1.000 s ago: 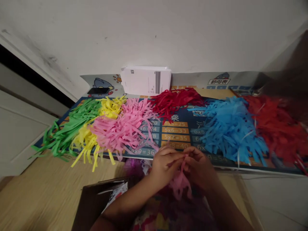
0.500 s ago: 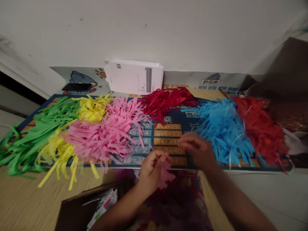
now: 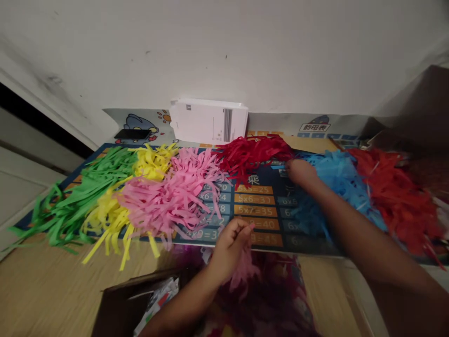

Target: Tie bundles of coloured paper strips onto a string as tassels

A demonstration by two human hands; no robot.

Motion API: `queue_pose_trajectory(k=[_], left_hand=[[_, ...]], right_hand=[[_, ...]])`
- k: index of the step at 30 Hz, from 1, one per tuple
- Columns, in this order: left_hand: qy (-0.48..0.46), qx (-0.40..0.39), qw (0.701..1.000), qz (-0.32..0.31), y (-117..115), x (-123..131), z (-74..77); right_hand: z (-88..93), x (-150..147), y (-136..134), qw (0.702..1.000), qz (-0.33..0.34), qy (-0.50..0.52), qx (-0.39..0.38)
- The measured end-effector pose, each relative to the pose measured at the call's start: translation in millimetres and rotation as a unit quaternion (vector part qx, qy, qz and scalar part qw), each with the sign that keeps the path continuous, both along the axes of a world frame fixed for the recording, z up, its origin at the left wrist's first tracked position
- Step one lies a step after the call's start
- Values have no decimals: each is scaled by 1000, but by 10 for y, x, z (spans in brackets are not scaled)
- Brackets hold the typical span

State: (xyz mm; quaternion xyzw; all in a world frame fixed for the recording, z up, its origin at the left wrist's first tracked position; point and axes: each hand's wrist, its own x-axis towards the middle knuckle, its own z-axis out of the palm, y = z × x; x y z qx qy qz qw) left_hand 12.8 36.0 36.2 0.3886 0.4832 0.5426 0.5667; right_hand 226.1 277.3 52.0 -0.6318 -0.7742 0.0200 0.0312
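My left hand [image 3: 233, 245] is closed in a pinch just past the table's front edge, and a pink fringed paper strip [image 3: 243, 270] hangs below its fingers. Farther back, my right hand [image 3: 301, 172] is at the right end of the dark red fringed paper pile [image 3: 254, 152]. Blur and shadow obscure its fingertips, so whether they grip anything is unclear. Under the right forearm lies a blue fringed pile [image 3: 336, 171]. To the left sits a larger pink pile [image 3: 175, 196].
Yellow [image 3: 108, 210] and green [image 3: 77, 196] fringe piles lie on the left, a red pile [image 3: 396, 192] on the right. Against the wall stand a white box [image 3: 206, 121] and a phone [image 3: 132, 135]. An open cardboard box [image 3: 121, 304] is below the table edge.
My right hand has moved away from me, from near the front of the blue pile to the dark red pile's end. The left hand still pinches the pink strip. The view has shifted slightly left.
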Motion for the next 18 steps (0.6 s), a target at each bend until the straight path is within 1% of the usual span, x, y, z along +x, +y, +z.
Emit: queue_pose_trajectory(k=[2,4,6,7,8,9,10,12,13,15,16,18], left_hand=[[20,10,1000,13,13,-25,21],[28,9,999,17,15,-34,16],[24,7,1000,19,11,-14,-2],[27,11,999,21,8,5,-11],[37,23,999,23,5,29,-19],[57,43,997,25,1,55,-23],[85,68,994,29,-4,79,-24],[155,126,979,38,-20,117,-18],[190,152,969,42,-30,128,-13],[241,189,951,45,-54,137,0],[259,203,943,43,-66,136,8],[289,224,930,36,-87,131,24]], right_hand=[[101,101,-130,1000,1,20,20],[204,175,-379,997,0,49,59],[255,172,-768,989,16,114,94],[244,133,-1002,982,33,156,100],[206,68,-1245,957,66,270,85],[145,-18,-1482,918,90,383,46],[67,-117,-1698,880,89,467,11],[-99,-321,-2027,806,29,590,-44],[-170,-407,-2134,775,-15,629,-60],[-265,-516,-2253,729,-92,674,-77],[-289,-537,-2280,713,-116,687,-78],[-300,-524,-2307,696,-136,701,-79]])
